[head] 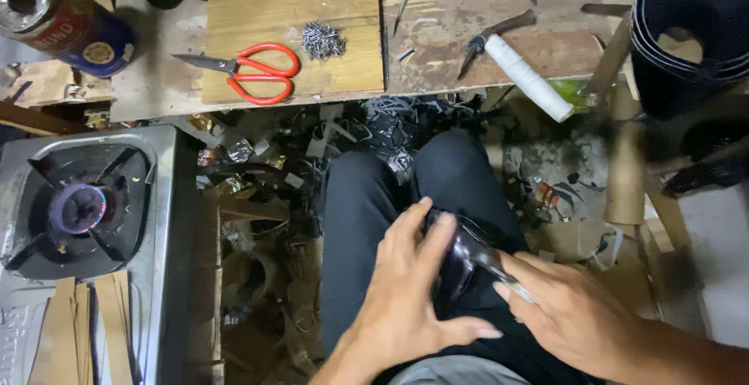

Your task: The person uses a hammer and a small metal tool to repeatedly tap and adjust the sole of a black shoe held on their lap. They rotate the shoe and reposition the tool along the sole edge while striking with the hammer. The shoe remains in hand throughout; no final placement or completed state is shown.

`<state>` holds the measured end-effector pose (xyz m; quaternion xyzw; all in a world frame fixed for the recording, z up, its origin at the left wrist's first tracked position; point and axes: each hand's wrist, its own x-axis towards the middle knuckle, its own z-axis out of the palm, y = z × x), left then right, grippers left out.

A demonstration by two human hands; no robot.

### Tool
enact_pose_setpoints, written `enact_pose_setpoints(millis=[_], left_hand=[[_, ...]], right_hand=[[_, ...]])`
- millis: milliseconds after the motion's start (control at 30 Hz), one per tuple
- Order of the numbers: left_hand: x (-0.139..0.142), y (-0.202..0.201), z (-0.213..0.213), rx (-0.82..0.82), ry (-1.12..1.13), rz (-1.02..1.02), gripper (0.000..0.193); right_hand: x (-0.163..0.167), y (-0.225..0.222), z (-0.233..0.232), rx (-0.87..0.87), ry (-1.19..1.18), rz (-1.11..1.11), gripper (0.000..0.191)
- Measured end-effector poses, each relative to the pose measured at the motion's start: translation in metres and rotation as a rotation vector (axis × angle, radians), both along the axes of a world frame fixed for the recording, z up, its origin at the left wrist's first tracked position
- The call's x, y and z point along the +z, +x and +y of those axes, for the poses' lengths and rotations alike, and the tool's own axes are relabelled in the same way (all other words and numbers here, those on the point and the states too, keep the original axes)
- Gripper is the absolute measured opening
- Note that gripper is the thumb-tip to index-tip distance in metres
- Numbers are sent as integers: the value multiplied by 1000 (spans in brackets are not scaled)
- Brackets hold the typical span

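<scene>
Holding a glossy black piece (462, 256) on our lap, we press it between both hands over the dark trousers (367, 205). Our left hand (409, 291) lies flat against its near side, fingers together and curled over the top edge, thumb stretched out below. Our right hand (573, 311) pinches a thin shiny edge of the same piece between thumb and fingertips; we cannot tell what that strip is. We judge the slick surface could slide out of this light pinch and drop among the scraps (390, 131) on the floor, where a black piece would be hard to find. At our left the gas burner (78, 207) shows a blue flame, so anything swung that way could scorch. On the wooden board (292, 22) ahead lie red-handled scissors (253, 73) and a small heap of nails (322, 40), with pincers (491, 38) and a white roll (529, 78) further right, all well apart from our hands
</scene>
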<state>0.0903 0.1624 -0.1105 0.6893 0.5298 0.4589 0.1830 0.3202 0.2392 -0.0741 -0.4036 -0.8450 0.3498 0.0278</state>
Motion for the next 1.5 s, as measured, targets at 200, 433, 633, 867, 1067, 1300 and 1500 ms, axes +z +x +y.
enact_pose_setpoints(millis=[200, 433, 633, 867, 1067, 1300, 1500], left_hand=[[-4, 6, 17, 98, -163, -186, 64], [-20, -19, 20, 159, -215, -312, 45], [-25, 5, 16, 232, -91, -256, 41], [-17, 20, 5, 190, 2, -202, 43], [-7, 35, 1, 205, 28, -140, 45], [-5, 41, -3, 201, 53, -148, 46], [-9, 39, -10, 213, 92, -102, 49]], right_hand=[[-1, 7, 15, 127, 15, 27, 48], [-35, 29, 16, -212, -711, -27, 40], [-35, 11, 2, -158, -765, 88, 42], [-22, 6, 6, -140, -798, 230, 44], [-1, 16, 18, 35, -650, 150, 33], [10, 8, -6, -346, -720, -122, 31], [-6, 1, -34, -223, -454, 261, 36]])
